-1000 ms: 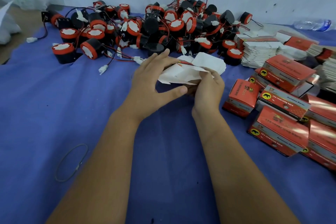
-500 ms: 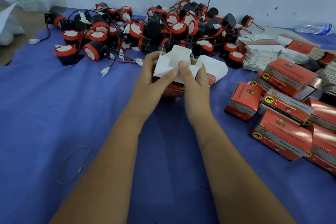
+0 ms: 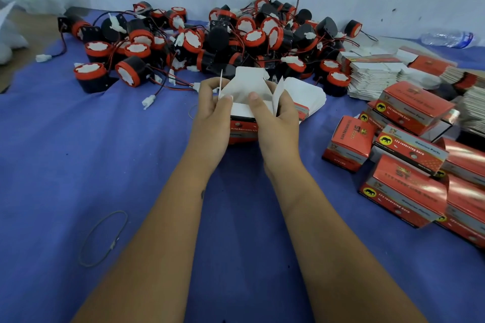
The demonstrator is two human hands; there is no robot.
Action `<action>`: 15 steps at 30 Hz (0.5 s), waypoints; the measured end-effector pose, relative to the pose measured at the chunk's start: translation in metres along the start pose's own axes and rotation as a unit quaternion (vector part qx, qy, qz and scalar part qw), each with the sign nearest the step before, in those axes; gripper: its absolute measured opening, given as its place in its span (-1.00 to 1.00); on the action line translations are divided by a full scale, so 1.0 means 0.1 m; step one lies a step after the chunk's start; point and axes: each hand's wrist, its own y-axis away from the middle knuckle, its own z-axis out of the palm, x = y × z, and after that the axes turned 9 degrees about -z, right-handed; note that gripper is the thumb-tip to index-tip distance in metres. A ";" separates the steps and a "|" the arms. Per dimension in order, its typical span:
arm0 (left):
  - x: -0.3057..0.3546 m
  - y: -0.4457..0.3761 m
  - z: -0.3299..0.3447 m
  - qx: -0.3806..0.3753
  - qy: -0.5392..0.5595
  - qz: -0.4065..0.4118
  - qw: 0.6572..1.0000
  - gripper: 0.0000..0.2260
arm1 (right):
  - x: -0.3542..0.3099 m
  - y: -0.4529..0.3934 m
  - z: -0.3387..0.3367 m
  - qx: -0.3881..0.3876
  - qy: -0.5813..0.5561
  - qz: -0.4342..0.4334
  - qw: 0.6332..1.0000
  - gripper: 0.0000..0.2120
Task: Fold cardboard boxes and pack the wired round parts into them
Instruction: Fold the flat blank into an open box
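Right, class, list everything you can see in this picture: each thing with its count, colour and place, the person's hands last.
Box being folded: one, red with white flaps, centre, held.
Wired round parts: a large pile, black and red, far centre.
Folded boxes: several, red, right.
Flat cartons: stacks, white-edged, far right.
Wire loop: one, grey, near left.
Bottle: one, clear, far right.
Cloth: blue, underneath.
Left hand: grips the box.
Right hand: grips the box.

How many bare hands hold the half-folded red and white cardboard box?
2. The left hand grips the red and white cardboard box on its left side; the right hand grips its right side. None seems hidden.
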 end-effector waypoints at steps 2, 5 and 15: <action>0.01 0.01 0.03 0.001 -0.011 0.006 1.000 -0.66 | 0.02 0.00 0.00 -0.003 -0.007 0.005 1.000 -0.75; 0.03 0.01 0.04 -0.016 0.007 0.014 1.000 -0.64 | 0.03 0.01 0.00 -0.016 -0.017 -0.003 1.000 -0.68; 0.01 -0.02 -0.02 -0.052 0.069 -0.005 0.996 -0.75 | 0.00 -0.02 -0.03 -0.061 -0.109 0.058 0.990 -0.70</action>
